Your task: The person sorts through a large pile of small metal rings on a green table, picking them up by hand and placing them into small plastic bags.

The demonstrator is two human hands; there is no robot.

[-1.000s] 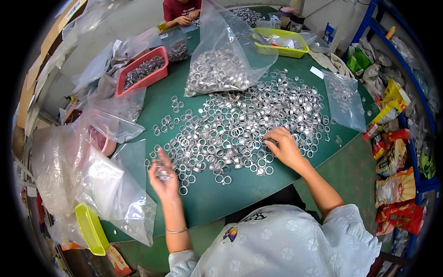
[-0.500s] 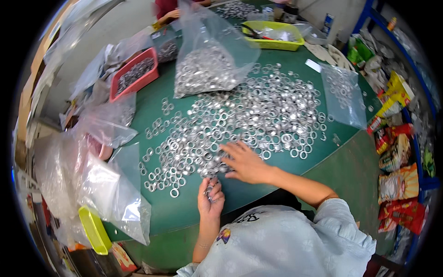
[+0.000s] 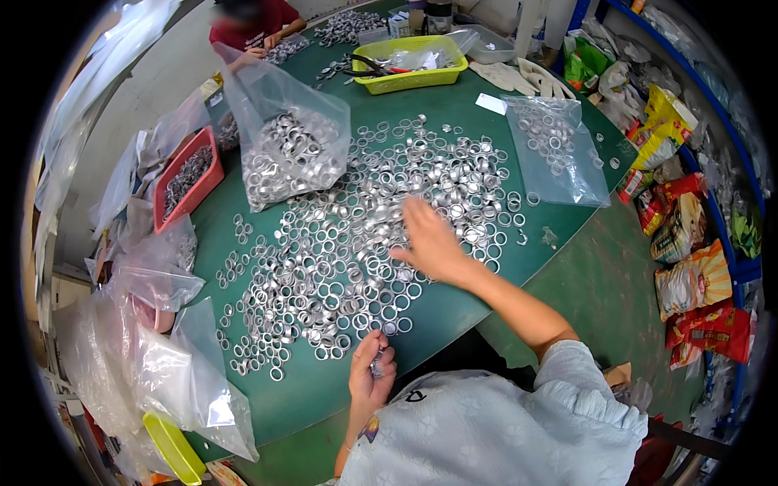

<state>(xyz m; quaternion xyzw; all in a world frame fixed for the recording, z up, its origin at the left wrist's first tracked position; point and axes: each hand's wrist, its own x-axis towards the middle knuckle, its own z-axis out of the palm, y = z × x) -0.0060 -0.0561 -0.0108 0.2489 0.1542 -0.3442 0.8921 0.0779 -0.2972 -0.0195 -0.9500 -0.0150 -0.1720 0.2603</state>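
A wide, loose spread of silvery metal rings (image 3: 374,243) covers the middle of the green table (image 3: 324,397). At the table's near edge my left hand (image 3: 373,371) is closed around some metal rings, a few showing between the fingers; how many is hidden. My right hand (image 3: 436,245) reaches over the spread, fingers stretched and thumb apart, touching or just above the rings and slightly blurred. Whether any ring lies under its fingertips cannot be seen. Behind the spread stands a clear plastic bag (image 3: 285,105) partly filled with the same rings.
At the back sits a yellow basket (image 3: 421,78) with pliers. A flat clear bag (image 3: 567,182) of rings lies right, a pink tray (image 3: 209,180) of metal parts left. Empty plastic bags (image 3: 174,381) hang over the left edge. Another person (image 3: 251,24) works at the far end.
My right hand has moved away from my left, farther out over the rings. My left hand stays closed near the edge. The whole view has shifted, showing more of the other person.
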